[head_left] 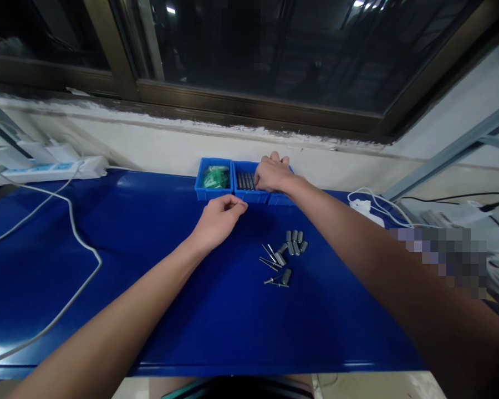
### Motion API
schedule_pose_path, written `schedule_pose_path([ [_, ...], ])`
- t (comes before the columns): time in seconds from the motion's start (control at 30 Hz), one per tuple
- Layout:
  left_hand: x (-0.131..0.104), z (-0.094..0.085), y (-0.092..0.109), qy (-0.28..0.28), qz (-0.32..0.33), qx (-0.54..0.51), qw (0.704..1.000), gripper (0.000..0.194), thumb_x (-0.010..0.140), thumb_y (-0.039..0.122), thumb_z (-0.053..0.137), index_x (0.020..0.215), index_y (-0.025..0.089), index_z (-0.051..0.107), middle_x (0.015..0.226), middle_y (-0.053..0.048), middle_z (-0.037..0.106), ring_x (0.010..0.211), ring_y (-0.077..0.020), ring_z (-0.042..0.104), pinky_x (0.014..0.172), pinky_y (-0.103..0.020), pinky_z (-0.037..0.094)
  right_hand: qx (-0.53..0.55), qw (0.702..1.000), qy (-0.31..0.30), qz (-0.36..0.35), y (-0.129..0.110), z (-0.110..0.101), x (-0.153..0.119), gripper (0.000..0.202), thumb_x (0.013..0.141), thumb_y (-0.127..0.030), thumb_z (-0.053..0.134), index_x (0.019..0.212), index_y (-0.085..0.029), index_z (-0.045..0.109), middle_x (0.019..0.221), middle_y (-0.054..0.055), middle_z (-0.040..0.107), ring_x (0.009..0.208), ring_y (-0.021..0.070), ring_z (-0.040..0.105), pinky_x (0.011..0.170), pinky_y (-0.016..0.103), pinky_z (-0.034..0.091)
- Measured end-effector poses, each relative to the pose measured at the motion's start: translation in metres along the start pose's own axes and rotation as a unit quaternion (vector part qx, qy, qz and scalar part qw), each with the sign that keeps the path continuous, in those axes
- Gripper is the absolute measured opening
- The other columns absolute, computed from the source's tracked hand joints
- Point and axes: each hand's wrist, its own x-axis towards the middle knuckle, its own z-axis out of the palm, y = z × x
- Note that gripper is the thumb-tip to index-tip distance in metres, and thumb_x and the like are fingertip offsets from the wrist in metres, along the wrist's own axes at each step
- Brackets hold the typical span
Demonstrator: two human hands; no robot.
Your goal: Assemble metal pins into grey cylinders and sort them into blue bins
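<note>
the glossy blue tabletop (216, 327) is carrying three blue plastic bins (214, 195), short grey cylinders (290, 247), slim silvery pins (268, 264), a white cable (72, 220)!

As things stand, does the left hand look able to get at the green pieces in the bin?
Probably yes. The left hand is close in front of the bin, the green pieces show in its open top, and the right hand is at the other bins, leaving the way free.
</note>
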Motion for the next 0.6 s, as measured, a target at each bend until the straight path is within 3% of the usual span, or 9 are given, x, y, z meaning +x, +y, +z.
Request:
schedule_pose_path([
  [0.13, 0.003, -0.001, -0.005, 0.004, 0.013, 0.007, 1.000, 0.019, 0.089, 0.037, 0.068, 0.092, 0.019, 0.075, 0.094, -0.005, 0.075, 0.078, -0.0182, 0.063, 0.070, -0.032, 0.044, 0.048, 0.999, 0.014, 0.005, 0.006, -0.009, 0.000, 0.010, 0.080, -0.015, 0.082, 0.088, -0.018, 0.085, 0.118, 0.019, 0.067, 0.132, 0.0478, 0.046, 0.101, 0.063, 0.040],
  [0.23, 0.003, -0.001, -0.006, 0.009, 0.041, 0.012, 0.999, 0.017, 0.089, 0.035, 0.067, 0.091, 0.019, 0.075, 0.092, -0.005, 0.076, 0.082, -0.0193, 0.065, 0.076, -0.034, 0.047, 0.156, 0.979, 0.133, 0.020, 0.016, -0.018, -0.015, 0.021, 0.089, -0.026, 0.076, 0.106, -0.022, 0.086, 0.117, 0.015, 0.072, 0.130, 0.0439, 0.052, 0.102, 0.061, 0.042],
  [0.3, 0.000, -0.001, -0.004, 0.013, 0.059, 0.033, 0.998, 0.016, 0.090, 0.033, 0.067, 0.091, 0.020, 0.075, 0.092, -0.005, 0.077, 0.083, -0.0201, 0.067, 0.079, -0.035, 0.049, 0.246, 0.942, 0.228, 0.019, 0.022, -0.019, -0.037, 0.025, 0.093, -0.026, 0.068, 0.111, -0.022, 0.085, 0.109, 0.011, 0.076, 0.113, 0.0342, 0.063, 0.098, 0.052, 0.047],
  [0.37, -0.003, 0.000, -0.001, 0.018, 0.082, 0.065, 0.994, 0.015, 0.092, 0.031, 0.066, 0.093, 0.020, 0.075, 0.093, -0.005, 0.077, 0.084, -0.0205, 0.068, 0.080, -0.036, 0.050, 0.319, 0.906, 0.276, 0.019, 0.027, -0.012, -0.066, 0.023, 0.092, -0.024, 0.066, 0.104, -0.020, 0.085, 0.095, 0.008, 0.078, 0.089, 0.0254, 0.068, 0.088, 0.044, 0.052],
  [0.5, -0.008, 0.002, 0.000, 0.024, 0.167, 0.183, 0.969, 0.020, 0.096, 0.031, 0.065, 0.111, 0.021, 0.074, 0.100, -0.004, 0.077, 0.086, -0.0214, 0.069, 0.083, -0.040, 0.052, 0.408, 0.866, 0.290, 0.019, 0.035, 0.016, -0.120, 0.020, 0.093, -0.034, 0.067, 0.093, -0.020, 0.081, 0.084, 0.006, 0.077, 0.073, 0.0202, 0.066, 0.072, 0.038, 0.053],
  [0.6, -0.008, 0.001, -0.006, 0.009, 0.223, 0.259, 0.940, 0.029, 0.098, 0.033, 0.065, 0.124, 0.022, 0.071, 0.109, -0.005, 0.076, 0.090, -0.0225, 0.070, 0.085, -0.042, 0.054, 0.372, 0.908, 0.181, -0.063, 0.047, 0.026, -0.144, 0.016, 0.091, -0.030, 0.066, 0.090, -0.022, 0.080, 0.090, 0.005, 0.078, 0.073, 0.0185, 0.065, 0.072, 0.038, 0.053],
])
